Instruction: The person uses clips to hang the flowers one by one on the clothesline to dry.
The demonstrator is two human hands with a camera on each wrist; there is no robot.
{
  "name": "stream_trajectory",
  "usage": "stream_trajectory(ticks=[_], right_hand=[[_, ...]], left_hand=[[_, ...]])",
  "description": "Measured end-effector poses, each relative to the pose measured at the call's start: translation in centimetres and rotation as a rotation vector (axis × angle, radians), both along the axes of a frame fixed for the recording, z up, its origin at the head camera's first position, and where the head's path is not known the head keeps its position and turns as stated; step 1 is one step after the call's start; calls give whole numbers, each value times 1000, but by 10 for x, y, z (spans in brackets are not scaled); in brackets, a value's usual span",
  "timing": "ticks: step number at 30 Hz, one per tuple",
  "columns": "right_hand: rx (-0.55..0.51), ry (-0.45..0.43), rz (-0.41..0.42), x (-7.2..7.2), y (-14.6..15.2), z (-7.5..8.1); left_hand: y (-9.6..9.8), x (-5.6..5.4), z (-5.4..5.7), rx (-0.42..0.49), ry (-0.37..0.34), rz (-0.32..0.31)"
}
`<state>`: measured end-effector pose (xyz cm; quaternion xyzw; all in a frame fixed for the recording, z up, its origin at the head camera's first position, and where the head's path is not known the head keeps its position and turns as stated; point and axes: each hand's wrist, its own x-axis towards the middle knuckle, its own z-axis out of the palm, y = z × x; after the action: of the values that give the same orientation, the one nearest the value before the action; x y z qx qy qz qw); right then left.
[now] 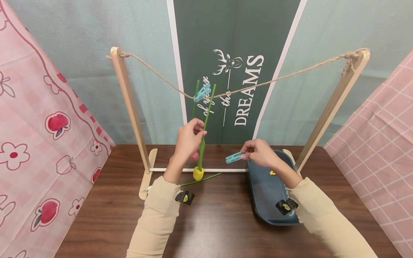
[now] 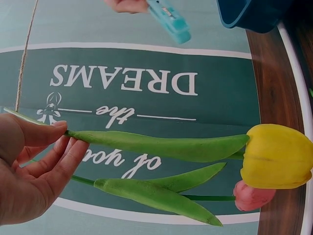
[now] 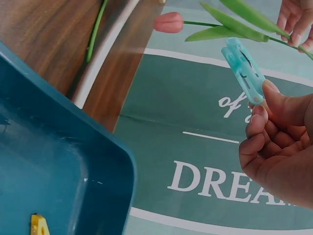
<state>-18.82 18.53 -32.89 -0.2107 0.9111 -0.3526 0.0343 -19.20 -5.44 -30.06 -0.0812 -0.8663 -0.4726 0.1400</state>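
Note:
My left hand (image 1: 191, 138) pinches the green stem of a yellow tulip (image 2: 278, 155), which hangs head down in front of the rope (image 1: 155, 73). Behind it a pink tulip (image 2: 253, 196) also hangs upside down, its stem beside a blue clothespin (image 1: 202, 92) on the rope. Between thumb and fingers, my right hand (image 1: 259, 152) holds another light blue clothespin (image 3: 244, 71) by one end, above the left rim of the dark blue tray (image 1: 255, 200). The far part of the tray is hidden under my right hand and forearm.
Two wooden posts (image 1: 130, 107) carry the rope, with a white bar (image 1: 226, 170) low between them. Another green stem (image 1: 206, 178) lies on the brown table (image 1: 213, 222) near my left forearm. A yellow clothespin (image 3: 39, 225) lies in the tray.

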Motion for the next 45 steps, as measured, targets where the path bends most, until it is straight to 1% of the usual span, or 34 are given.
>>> stream_trajectory(ticks=[7, 15, 25, 35, 45], right_hand=[[-12, -11, -3, -2, -4, 11], [-13, 13, -3, -4, -8, 19], [-33, 18, -10, -4, -12, 29], [-18, 22, -7, -5, -14, 37], [20, 48, 29, -9, -16, 49]], left_hand=[[0, 0, -1, -14, 26, 7], [0, 0, -1, 1, 21, 5], [0, 0, -1, 0, 19, 1], [0, -1, -1, 0, 8, 2], [0, -1, -1, -4, 11, 4]])
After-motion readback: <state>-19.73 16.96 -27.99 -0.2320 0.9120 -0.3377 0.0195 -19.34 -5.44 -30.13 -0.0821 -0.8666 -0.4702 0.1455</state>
